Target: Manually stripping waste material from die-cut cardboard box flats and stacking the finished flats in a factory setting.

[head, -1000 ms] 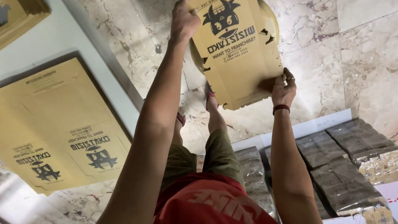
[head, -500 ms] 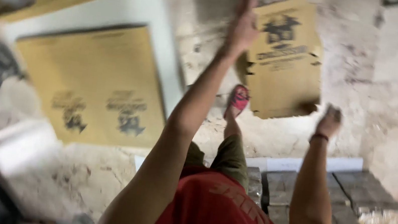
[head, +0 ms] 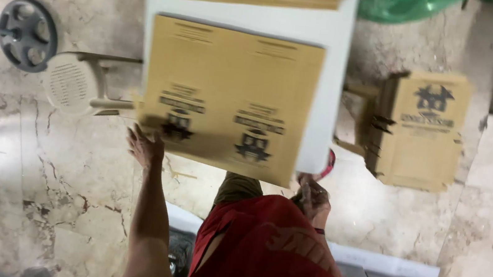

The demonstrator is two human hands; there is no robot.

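The flat cardboard box [head: 230, 96] lies on the white worktop [head: 329, 73], long side across. Both hands touch its near edge: left hand [head: 145, 146] open, right hand [head: 313, 198] unclear.

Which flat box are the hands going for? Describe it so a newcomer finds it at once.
Find the white table in the upper middle. The wide flattened brown box lies on it, its near edge overhanging by the left hand and right hand. Unlike the narrower stack of flat boxes on the floor, it shows two dark logos.
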